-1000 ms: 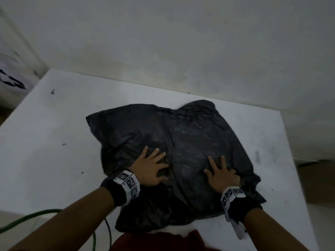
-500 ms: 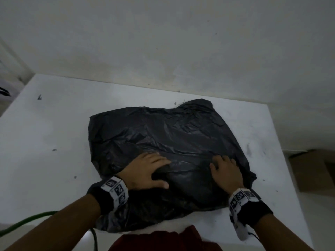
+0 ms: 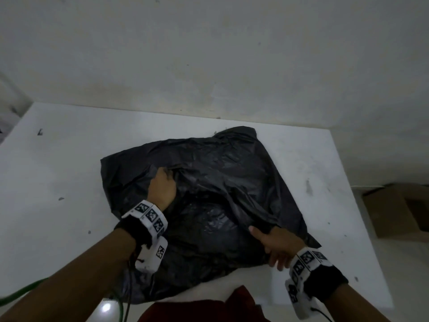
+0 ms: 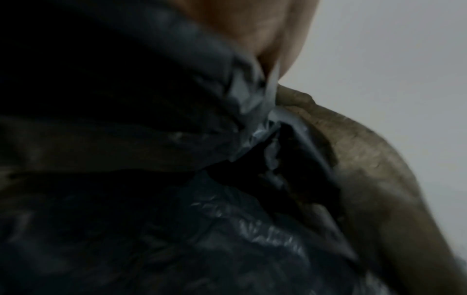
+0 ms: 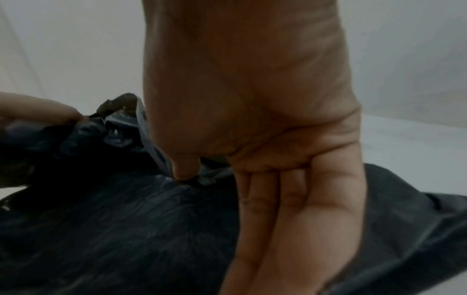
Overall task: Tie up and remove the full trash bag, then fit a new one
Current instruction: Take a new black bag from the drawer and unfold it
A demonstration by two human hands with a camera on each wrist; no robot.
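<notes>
A crumpled black trash bag (image 3: 209, 182) lies spread on the white table (image 3: 58, 170), its near edge hanging over the front. My left hand (image 3: 162, 184) is on the bag's upper left part, fingers curled round a bunched fold of plastic; the left wrist view shows that fold (image 4: 252, 111) squeezed against my fingers (image 4: 366, 159). My right hand (image 3: 276, 242) is at the bag's right side and pinches a raised ridge of plastic between thumb and index finger. In the right wrist view the other fingers (image 5: 290, 209) lie straight over the bag (image 5: 126, 229).
The table stands against a pale wall (image 3: 209, 54). A brown cardboard box (image 3: 399, 210) sits on the floor to the right of the table. A green cable (image 3: 23, 291) runs past my left forearm. A dark red garment (image 3: 204, 307) shows at the bottom edge.
Both hands lay flat on the bag before. The left has moved up and away and grabbed a fold; the right has slid toward me and pinched up a ridge of plastic.
</notes>
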